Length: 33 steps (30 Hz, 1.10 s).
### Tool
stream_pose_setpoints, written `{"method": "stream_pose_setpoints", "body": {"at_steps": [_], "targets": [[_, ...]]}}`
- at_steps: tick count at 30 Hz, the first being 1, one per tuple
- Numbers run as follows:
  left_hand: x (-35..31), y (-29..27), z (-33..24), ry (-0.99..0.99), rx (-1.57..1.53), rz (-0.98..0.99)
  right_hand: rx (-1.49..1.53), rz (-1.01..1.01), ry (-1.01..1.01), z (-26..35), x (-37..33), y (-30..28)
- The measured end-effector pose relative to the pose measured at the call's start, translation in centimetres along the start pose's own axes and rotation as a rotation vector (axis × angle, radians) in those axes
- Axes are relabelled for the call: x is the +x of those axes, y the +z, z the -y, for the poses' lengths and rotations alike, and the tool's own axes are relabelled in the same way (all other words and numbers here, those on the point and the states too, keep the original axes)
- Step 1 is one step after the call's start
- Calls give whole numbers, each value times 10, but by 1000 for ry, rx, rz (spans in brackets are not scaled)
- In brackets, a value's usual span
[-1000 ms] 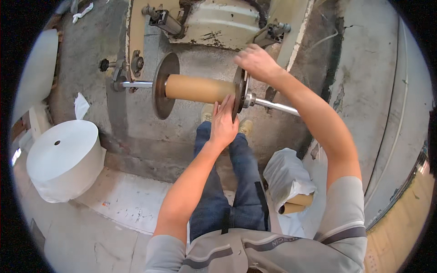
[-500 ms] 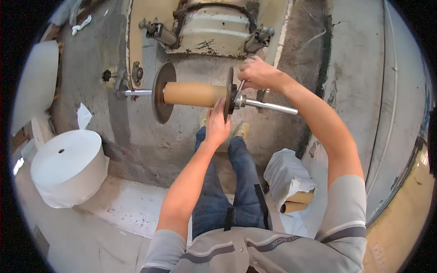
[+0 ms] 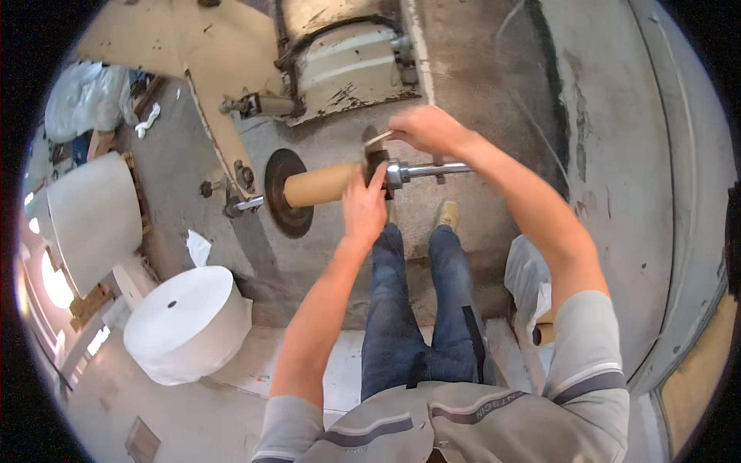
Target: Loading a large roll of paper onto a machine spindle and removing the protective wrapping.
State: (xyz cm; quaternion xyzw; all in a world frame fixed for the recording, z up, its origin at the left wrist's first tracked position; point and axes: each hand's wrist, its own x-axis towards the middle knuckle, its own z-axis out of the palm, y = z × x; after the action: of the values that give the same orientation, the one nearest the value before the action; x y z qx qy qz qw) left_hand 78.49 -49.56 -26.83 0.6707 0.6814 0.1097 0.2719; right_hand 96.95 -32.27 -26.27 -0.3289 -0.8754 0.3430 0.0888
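Observation:
A brown cardboard core (image 3: 324,185) sits on a shiny metal shaft (image 3: 436,169), between a dark round disc (image 3: 287,193) at its left end and a second disc (image 3: 373,159) at its right, seen nearly edge-on. My left hand (image 3: 364,210) grips the lower edge of that right disc, fingers on both sides of it. Just above, my right hand (image 3: 432,130) is closed around a slim metal wrench (image 3: 378,140), whose free end points left over the disc. A silver collar (image 3: 396,174) rings the shaft beside the right disc. Blur softens the fingertips.
Beyond the shaft stands a cream machine frame (image 3: 347,65) with worn paint. A big white paper roll (image 3: 181,324) lies at the left, another roll (image 3: 96,216) behind it. Near my right elbow, plastic wrapping (image 3: 525,274) covers more cores (image 3: 543,334).
The wrench has come off the collar area and swung up and left in my right hand. My left hand stays at the right disc. The whole view has turned and shifted.

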Motion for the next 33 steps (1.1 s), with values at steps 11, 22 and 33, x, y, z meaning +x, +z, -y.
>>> {"method": "stream_pose_setpoints", "body": {"at_steps": [11,22,33], "targets": [[26,1,-6,28,367,69,698,-340,789,57,-235,101],[38,10,15,54,-336,11,890,-594,712,127,-118,133],[56,-14,18,-68,-488,234,1054,-506,799,134,-93,161]]}}
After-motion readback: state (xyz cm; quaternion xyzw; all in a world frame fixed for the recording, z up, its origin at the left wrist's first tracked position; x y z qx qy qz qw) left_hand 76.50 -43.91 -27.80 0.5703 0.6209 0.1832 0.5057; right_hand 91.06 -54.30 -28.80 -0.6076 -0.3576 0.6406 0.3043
